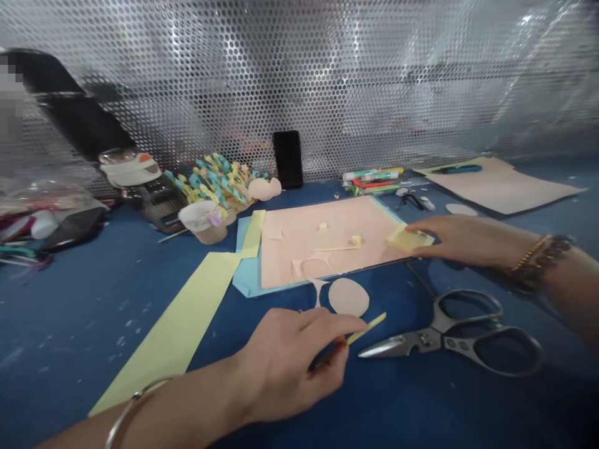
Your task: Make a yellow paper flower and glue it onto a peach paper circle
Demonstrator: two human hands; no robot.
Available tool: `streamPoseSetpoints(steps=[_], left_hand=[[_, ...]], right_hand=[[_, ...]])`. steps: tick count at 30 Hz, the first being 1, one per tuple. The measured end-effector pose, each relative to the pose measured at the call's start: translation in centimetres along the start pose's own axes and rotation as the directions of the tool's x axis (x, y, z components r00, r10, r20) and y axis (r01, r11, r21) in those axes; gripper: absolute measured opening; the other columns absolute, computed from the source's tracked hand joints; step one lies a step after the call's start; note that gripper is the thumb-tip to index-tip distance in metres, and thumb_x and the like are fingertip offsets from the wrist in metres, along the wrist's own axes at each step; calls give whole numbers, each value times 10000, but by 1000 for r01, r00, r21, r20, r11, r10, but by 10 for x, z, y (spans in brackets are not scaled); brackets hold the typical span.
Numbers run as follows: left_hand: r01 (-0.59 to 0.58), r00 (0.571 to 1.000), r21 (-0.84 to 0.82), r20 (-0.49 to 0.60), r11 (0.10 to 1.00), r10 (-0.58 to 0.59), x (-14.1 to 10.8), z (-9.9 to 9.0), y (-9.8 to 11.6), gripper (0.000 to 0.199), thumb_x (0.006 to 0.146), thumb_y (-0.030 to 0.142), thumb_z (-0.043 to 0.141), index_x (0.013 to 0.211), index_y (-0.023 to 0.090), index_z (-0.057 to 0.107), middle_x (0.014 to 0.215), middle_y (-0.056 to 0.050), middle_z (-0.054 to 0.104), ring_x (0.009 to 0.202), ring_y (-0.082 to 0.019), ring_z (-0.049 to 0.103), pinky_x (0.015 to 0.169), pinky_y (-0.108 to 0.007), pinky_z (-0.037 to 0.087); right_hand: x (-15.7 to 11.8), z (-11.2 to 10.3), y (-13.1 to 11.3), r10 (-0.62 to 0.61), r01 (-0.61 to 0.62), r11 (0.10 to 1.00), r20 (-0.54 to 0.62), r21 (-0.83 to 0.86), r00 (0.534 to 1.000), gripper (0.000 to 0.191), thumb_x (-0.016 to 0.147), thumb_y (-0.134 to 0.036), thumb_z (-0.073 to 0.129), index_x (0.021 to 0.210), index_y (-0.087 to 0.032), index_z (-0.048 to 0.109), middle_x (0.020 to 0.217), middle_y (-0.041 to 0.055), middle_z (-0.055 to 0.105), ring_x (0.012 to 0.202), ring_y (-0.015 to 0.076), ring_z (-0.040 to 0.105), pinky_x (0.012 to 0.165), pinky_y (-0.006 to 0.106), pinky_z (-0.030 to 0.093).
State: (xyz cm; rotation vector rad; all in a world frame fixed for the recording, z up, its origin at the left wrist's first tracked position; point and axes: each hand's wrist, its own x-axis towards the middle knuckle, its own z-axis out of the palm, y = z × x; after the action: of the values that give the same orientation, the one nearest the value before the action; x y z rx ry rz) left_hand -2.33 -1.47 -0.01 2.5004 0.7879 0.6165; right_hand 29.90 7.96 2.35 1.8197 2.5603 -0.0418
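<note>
Between thumb and forefinger, my left hand (299, 355) pinches a thin yellow paper strip (374, 323) above the blue table. At the right edge of the pink paper sheet (299, 221), my right hand (435, 236) has its fingers closed on a yellow paper piece (403, 240). Small yellow scraps and a narrow strip lie on the pink sheet, which rests on light blue paper (247, 277). A pale paper oval (349, 297) lies just beyond my left hand. Metal scissors (435, 337) lie slightly spread to its right.
A long yellow paper strip (187, 324) crosses the left side. Behind stand a white cup (204, 221), a bunch of paper flowers (219, 181), a dark bottle (154, 196) and an upright phone (287, 159). Pens (374, 176) and more paper (505, 184) lie at the back right.
</note>
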Motion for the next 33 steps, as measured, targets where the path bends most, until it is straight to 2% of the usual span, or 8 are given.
streamPoseSetpoints(steps=[3, 6, 12, 16, 19, 24, 29, 33], left_hand=[[6, 1000, 24, 21, 1000, -7, -1, 1, 2, 308, 880, 160, 429, 1166, 205, 533, 914, -46, 692, 703, -149, 623, 589, -274, 450], [30, 1000, 35, 8, 999, -30, -1, 3, 1, 311, 870, 168, 432, 1157, 206, 546, 901, -42, 687, 638, -138, 598, 563, -269, 433], [178, 980, -59, -75, 982, -182, 0, 10, -4, 333, 844, 178, 464, 1162, 235, 547, 876, -17, 666, 518, -101, 514, 519, -244, 413], [354, 924, -252, -54, 901, -378, 7, 8, -8, 336, 809, 209, 533, 1144, 227, 546, 825, -11, 632, 519, -96, 513, 509, -222, 429], [463, 861, -382, -20, 800, -507, 11, 1, -12, 351, 789, 225, 564, 1139, 238, 533, 790, 5, 611, 490, -88, 522, 469, -201, 426], [533, 812, -449, 34, 717, -583, 12, -13, -19, 334, 772, 257, 585, 1103, 235, 541, 744, 12, 597, 387, -70, 502, 356, -160, 377], [621, 757, -429, 114, 656, -643, 17, -25, -21, 376, 743, 317, 619, 1088, 189, 542, 644, 8, 603, 385, -108, 532, 325, -161, 383], [660, 734, -384, 144, 646, -664, 18, -25, -16, 344, 760, 306, 584, 1083, 193, 540, 583, 34, 572, 372, -109, 523, 327, -160, 377]], right_hand=[[-1, 2, -7, -41, 41, 999, 6, 10, 999, 512, 881, -475, 443, 1187, -103, 617, 1137, 193, 643, 981, 351, 611, 789, 458, 440], [-3, 3, -17, -93, 93, 995, -1, 20, 996, 475, 871, -430, 483, 1217, -126, 597, 1133, 179, 651, 973, 338, 622, 777, 440, 447], [-2, 2, -28, -156, 157, 988, -52, 17, 986, 401, 891, -313, 442, 1230, -154, 585, 1219, 153, 609, 1054, 326, 594, 838, 444, 441], [-8, -6, -43, -180, 181, 983, -177, -10, 968, 458, 910, -388, 416, 1300, -164, 505, 1318, 129, 534, 1177, 318, 508, 965, 468, 381], [-22, -9, -71, -225, 231, 973, -296, -14, 928, 413, 875, -432, 479, 1238, -244, 543, 1220, 57, 615, 1050, 289, 599, 854, 455, 472], [-43, 1, -114, -409, 438, 897, -262, 63, 874, 208, 889, -293, 491, 1032, -260, 638, 947, 16, 692, 807, 195, 653, 672, 329, 506], [-44, 16, -118, -611, 630, 776, -239, 7, 755, 202, 859, -207, 539, 1042, -223, 622, 967, 39, 686, 790, 168, 634, 667, 284, 498], [-43, 21, -113, -583, 582, 808, -272, -96, 765, 200, 862, -178, 525, 1031, -203, 631, 959, 56, 690, 836, 196, 626, 689, 314, 494]])
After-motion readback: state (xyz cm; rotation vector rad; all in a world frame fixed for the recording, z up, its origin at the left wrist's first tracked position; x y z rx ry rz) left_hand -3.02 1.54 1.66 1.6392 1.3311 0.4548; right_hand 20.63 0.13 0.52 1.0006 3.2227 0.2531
